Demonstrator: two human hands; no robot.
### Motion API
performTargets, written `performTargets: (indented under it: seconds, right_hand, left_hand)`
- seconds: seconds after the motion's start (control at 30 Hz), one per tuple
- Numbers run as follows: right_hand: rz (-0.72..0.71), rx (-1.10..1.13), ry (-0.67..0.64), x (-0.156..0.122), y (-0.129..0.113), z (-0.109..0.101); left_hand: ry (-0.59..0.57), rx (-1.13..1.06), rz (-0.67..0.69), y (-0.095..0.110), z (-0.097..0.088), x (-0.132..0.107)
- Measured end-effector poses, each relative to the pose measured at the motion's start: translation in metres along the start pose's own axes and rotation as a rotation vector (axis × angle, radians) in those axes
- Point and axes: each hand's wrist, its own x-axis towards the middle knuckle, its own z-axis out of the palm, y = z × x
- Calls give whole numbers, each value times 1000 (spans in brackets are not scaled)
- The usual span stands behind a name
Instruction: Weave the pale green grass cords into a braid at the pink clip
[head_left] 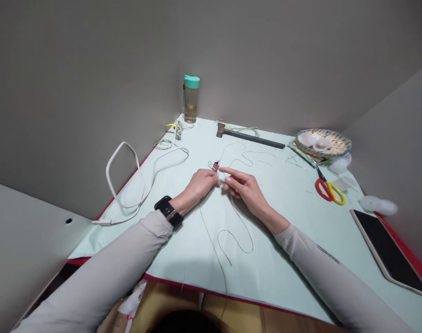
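Observation:
A dark red binder clip with wire handles sits at the tips of my hands, near the middle of the table. My left hand, a black watch on its wrist, is closed in a pinch on the thin cord just below the clip. Close beside it, my right hand pinches the cord too, its index finger stretched toward the clip. One end of the thin cord curls over the cloth below my hands; another strand hangs past the front edge. More cord winds away behind the clip. The fingers hide the exact crossing of the strands.
A hammer and a bottle with a teal lid are at the back. On the left is a white cable. Scissors, a woven basket and a dark-screened tablet lie to the right.

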Motion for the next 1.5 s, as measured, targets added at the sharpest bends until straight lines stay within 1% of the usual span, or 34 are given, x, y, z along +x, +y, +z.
performTargets:
  seconds: [0.17, 0.37, 0.6, 0.73, 0.87, 1.0, 1.2, 1.5]
  right_hand:
    - [-56, -172, -78, 12, -3, 1]
    - [-99, -309, -173, 15, -7, -5]
    - [-120, -452, -313, 25, -13, -15]
    - [-145, -595, -367, 33, -20, -21]
    - [-177, -727, -307, 39, -22, -18]
    - [-240, -749, -219, 40, -15, -12]
    - [-294, -679, -87, 42, -6, -11]
    - [-342, -517, 0, 38, -1, -10]
  left_hand:
    - [-16, 8, 31, 1, -1, -1]
    - [-18, 39, 55, 1, -2, -1]
    - [76, 177, 45, 3, 0, 0]
    - [95, 263, 38, 6, 0, 2]
    - [83, 310, 19, 7, 0, 3]
    - [72, 295, -14, 5, 0, 4]
    - [69, 197, -51, 0, 0, 5]
    - [57, 94, -60, -1, -1, 7]
